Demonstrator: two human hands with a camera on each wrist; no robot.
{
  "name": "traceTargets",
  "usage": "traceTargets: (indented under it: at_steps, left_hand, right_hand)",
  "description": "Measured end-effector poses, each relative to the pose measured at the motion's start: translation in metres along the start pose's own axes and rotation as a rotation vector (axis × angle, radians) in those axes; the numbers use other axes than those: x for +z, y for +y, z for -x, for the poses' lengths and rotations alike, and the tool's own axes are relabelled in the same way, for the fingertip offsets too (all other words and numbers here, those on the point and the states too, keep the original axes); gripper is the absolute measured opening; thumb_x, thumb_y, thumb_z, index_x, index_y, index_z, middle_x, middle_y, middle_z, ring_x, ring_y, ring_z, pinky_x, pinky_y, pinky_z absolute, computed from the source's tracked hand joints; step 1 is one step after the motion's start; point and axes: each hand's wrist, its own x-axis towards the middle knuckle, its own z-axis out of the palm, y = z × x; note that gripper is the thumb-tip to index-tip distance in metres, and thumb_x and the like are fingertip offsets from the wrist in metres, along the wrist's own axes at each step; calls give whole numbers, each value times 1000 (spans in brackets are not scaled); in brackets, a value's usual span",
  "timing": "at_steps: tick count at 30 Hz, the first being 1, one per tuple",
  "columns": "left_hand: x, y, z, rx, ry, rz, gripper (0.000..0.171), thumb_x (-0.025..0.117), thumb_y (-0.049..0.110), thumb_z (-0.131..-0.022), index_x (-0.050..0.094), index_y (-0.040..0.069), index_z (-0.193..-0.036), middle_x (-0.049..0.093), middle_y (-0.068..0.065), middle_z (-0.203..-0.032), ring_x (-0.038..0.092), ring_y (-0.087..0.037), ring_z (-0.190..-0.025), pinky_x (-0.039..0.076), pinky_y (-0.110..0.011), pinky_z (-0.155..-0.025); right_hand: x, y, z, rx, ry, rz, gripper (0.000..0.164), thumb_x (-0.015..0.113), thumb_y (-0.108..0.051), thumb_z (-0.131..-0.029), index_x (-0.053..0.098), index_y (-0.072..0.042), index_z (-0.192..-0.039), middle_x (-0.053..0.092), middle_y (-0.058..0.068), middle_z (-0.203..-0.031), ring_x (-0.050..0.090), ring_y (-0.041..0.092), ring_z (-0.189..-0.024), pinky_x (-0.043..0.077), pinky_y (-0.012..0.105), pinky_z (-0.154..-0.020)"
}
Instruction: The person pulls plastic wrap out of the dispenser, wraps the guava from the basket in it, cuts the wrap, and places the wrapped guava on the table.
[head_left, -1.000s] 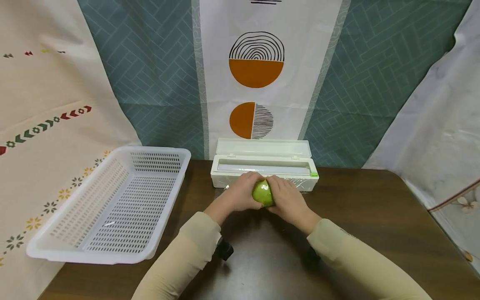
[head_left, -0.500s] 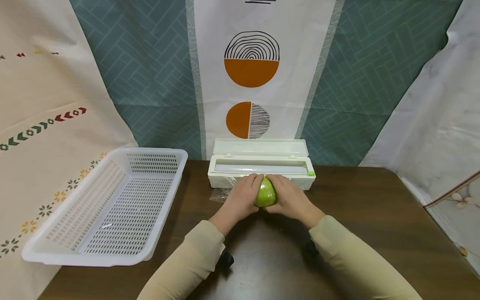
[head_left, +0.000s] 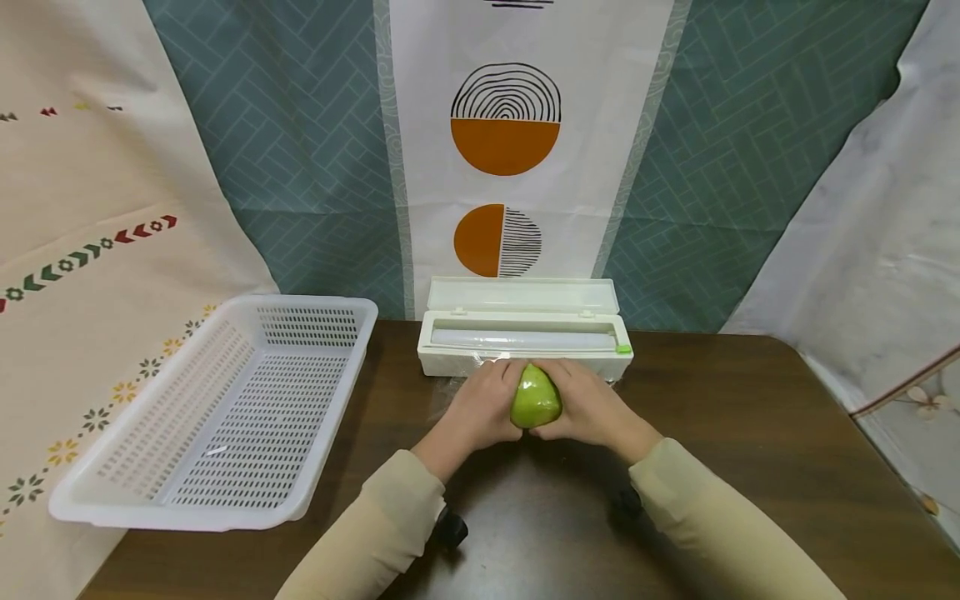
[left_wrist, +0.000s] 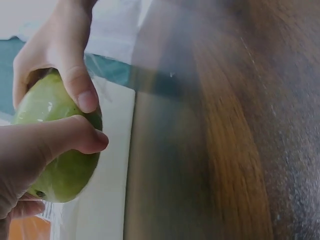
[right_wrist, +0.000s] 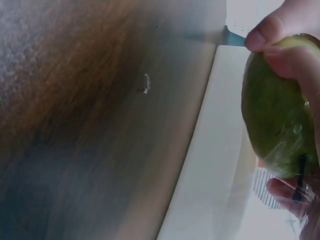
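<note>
A green pear (head_left: 536,398) is held between both hands in front of the dispenser box. My left hand (head_left: 485,407) grips its left side, and my right hand (head_left: 588,407) grips the right. Clear plastic wrap (right_wrist: 285,147) clings to the pear's skin and bunches near the dark stem (right_wrist: 300,175) in the right wrist view. In the left wrist view both thumbs press the near side of the fruit, close together. More film trails behind the hands toward the white wrap dispenser (head_left: 453,364), whose lid (head_left: 522,295) stands raised over the roll (head_left: 522,339).
On the left of the dark wooden table (head_left: 720,467) stands a white perforated basket (head_left: 315,450) with a small white strip (head_left: 216,451) inside. A tiny clear scrap (right_wrist: 147,83) lies on the tabletop. Patterned cloths (head_left: 315,167) hang behind and at the sides.
Both hands have drawn the pear slightly toward the person, away from the dispenser. The pear has turned between the fingers and more of it shows. Film now shows less to the left of the hands.
</note>
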Motion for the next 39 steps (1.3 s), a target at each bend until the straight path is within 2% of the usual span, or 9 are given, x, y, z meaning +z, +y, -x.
traceTargets:
  at_steps: [11, 20, 25, 34, 39]
  left_hand:
    - [-9, 4, 5, -28, -108, 121, 85, 82, 37, -57, 47, 5, -128, 60, -6, -107, 57, -17, -93, 51, -30, -82]
    - [-9, 5, 12, -51, -144, 211, 81, 82, 40, -57, 50, 9, -125, 59, -2, -107, 56, -15, -93, 52, -29, -77]
    - [-9, 7, 17, -67, -186, 236, 85, 81, 43, -59, 48, 10, -129, 59, -3, -111, 57, -16, -95, 52, -29, -78]
    - [-10, 10, 26, -54, -187, 266, 88, 79, 48, -58, 49, 9, -131, 61, -3, -109, 58, -14, -92, 52, -29, -78]
    - [-10, 12, 29, -81, -201, 327, 88, 80, 48, -56, 48, 9, -128, 62, 1, -106, 57, -11, -88, 51, -28, -76]
  right_hand:
    - [-5, -4, 9, 52, -49, -65, 87, 86, -47, -57, 51, -12, -129, 59, 1, -115, 56, 14, -98, 51, 33, -80]
    - [-8, -10, 14, 120, -113, -129, 84, 84, -49, -57, 54, -14, -127, 61, -2, -112, 56, 11, -95, 50, 31, -77]
    - [-6, -12, 18, 136, -140, -135, 83, 83, -52, -57, 55, -16, -126, 60, -7, -108, 55, 6, -90, 49, 27, -74]
    - [-8, -18, 23, 120, -166, -179, 73, 82, -55, -59, 58, -18, -118, 60, -13, -100, 53, 2, -83, 49, 22, -69]
    - [-6, -19, 26, 112, -160, -200, 69, 82, -56, -56, 60, -21, -112, 61, -18, -95, 53, 0, -79, 47, 22, -68]
